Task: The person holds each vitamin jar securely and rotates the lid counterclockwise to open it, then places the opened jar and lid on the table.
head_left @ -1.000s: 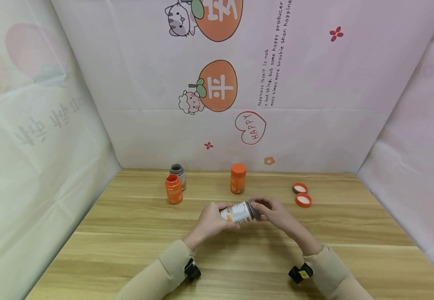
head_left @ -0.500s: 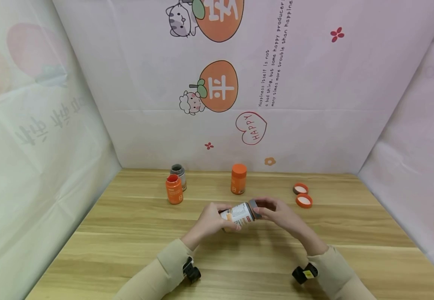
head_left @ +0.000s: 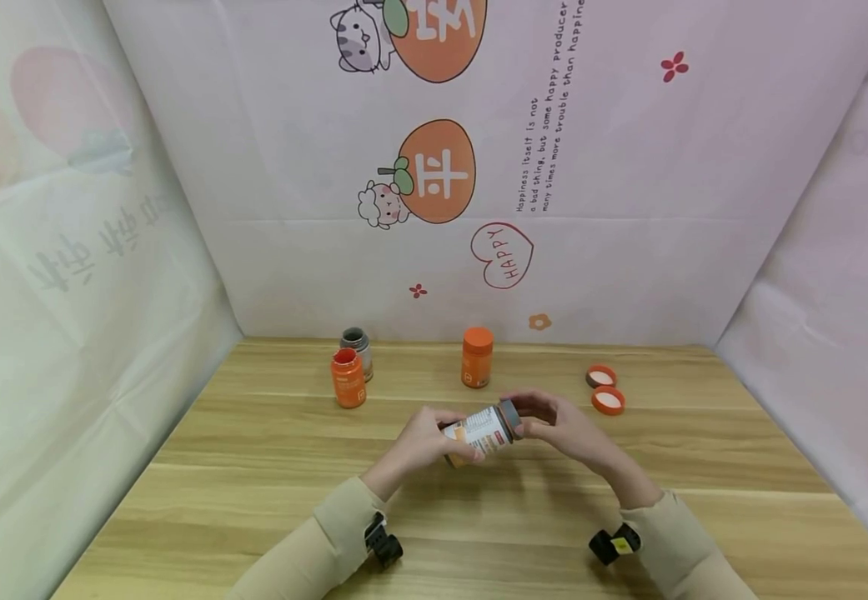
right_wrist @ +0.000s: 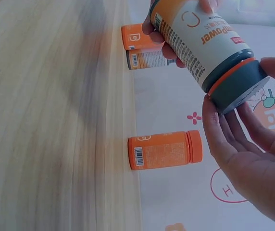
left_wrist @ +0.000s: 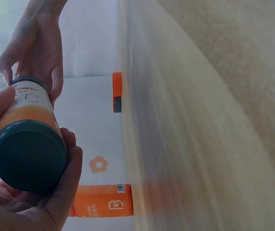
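Note:
My left hand (head_left: 424,442) grips a white and orange supplement bottle (head_left: 481,431) around its body, tilted with its top up to the right. The bottle's dark base (left_wrist: 29,154) faces the left wrist camera. At the other end, my right hand (head_left: 564,429) holds the dark grey cap (right_wrist: 238,84) between thumb and fingers. A thin orange ring shows between cap and bottle neck in the right wrist view. Behind the hands, an orange bottle (head_left: 476,358) with its cap on stands upright on the table.
To the left stand an uncapped orange bottle (head_left: 348,380) and, just behind it, an uncapped grey bottle (head_left: 356,340). Two loose caps lie at the right, an orange cap (head_left: 609,400) and a grey-orange cap (head_left: 600,377). A printed white cloth (head_left: 291,250) hangs behind the wooden table (head_left: 268,467).
The capped end of the held bottle has tipped up slightly. My right hand's fingers have shifted around the cap and its wrist has moved a little to the right.

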`<state>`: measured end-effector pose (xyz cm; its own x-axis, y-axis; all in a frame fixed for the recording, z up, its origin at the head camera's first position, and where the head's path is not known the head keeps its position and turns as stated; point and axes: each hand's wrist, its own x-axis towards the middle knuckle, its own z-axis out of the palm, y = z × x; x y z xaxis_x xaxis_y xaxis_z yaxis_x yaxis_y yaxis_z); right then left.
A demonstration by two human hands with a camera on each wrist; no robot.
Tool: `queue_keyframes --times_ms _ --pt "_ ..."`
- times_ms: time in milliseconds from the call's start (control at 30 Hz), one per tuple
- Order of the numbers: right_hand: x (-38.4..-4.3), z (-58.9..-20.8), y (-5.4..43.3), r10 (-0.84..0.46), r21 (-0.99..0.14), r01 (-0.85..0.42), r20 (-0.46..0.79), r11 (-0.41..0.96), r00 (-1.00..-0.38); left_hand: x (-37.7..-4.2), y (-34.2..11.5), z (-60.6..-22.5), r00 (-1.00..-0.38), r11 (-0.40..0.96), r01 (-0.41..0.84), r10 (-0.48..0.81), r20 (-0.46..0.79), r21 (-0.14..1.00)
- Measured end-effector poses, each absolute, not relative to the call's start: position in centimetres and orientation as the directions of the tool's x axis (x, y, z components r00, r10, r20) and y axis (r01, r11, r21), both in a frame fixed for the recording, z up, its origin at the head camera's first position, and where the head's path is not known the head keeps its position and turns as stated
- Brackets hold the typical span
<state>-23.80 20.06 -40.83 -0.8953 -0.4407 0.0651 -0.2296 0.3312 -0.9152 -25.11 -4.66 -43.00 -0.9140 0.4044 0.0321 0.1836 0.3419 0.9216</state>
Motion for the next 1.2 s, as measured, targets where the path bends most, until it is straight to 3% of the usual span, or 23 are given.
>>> queue_keyframes --times_ms 300,567,967,1200 --pt "-24.0 -41.1 20.5 -0.503 -0.924 -0.276 0.112 0.265 -0.857 -25.1 -4.7 -43.1 -0.913 0.371 0.187 0.406 0.022 0.91" --pt "-23.9 -40.7 20.4 -0.501 -0.931 -0.265 0.109 0.25 -0.859 -25.0 -4.5 -42.9 -0.922 0.374 0.19 0.386 0.033 0.908" --pt "-24.5 -40.5 19.3 -0.309 -0.948 -0.048 -0.054 0.314 -0.95 -25.0 -3.8 -42.7 -0.933 0.414 0.241 0.349 0.091 0.878" --pt "-24.5 -40.4 18.5 -0.235 -0.937 0.072 -0.16 0.343 -0.959 -25.0 -3.2 -42.7 -0.938 0.425 0.253 0.329 0.112 0.869"
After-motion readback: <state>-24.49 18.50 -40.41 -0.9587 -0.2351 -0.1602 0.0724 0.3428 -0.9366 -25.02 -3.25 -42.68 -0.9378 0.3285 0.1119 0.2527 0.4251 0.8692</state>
